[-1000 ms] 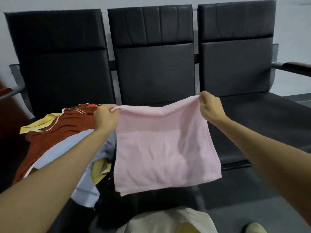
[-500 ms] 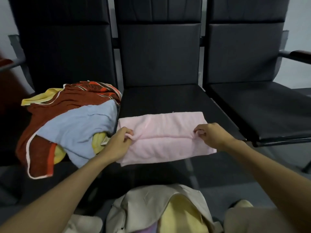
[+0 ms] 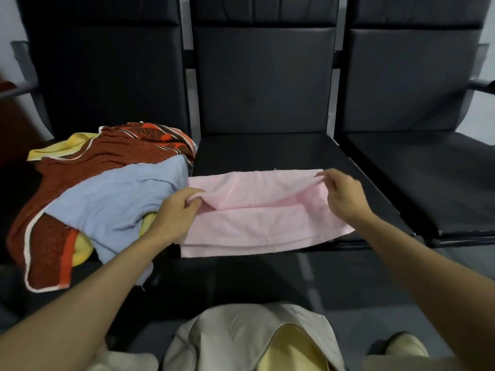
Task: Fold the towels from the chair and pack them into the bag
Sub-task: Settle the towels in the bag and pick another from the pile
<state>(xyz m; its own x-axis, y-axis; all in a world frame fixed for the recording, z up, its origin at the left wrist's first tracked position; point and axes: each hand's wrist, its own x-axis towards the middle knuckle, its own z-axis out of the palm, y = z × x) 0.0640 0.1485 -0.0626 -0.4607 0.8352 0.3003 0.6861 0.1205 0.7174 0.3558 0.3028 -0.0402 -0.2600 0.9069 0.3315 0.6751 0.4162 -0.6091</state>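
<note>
A pink towel point(image 3: 257, 223) lies folded on the front of the middle black seat point(image 3: 267, 151). My left hand point(image 3: 176, 210) pinches the upper layer at the towel's left end, and my right hand point(image 3: 342, 194) pinches it at the right end, lifting that layer slightly. On the left seat sits a heap of towels: a light blue towel point(image 3: 120, 199) on top, a rust-red towel point(image 3: 88, 162) and a yellow towel point(image 3: 61, 148) under it. A beige bag point(image 3: 241, 336) stands open on the floor below, with a yellow towel point(image 3: 294, 352) inside.
Three joined black chairs fill the view; the right seat point(image 3: 428, 170) holds nothing. Dark floor point(image 3: 334, 282) lies between the seats and the bag. A light shoe point(image 3: 407, 346) shows at bottom right. An armrest point(image 3: 482, 85) juts out at far right.
The pink towel went from hanging in the air to lying on the middle seat. Both hands now lift its upper layer at the two ends, farther up the seat than before.
</note>
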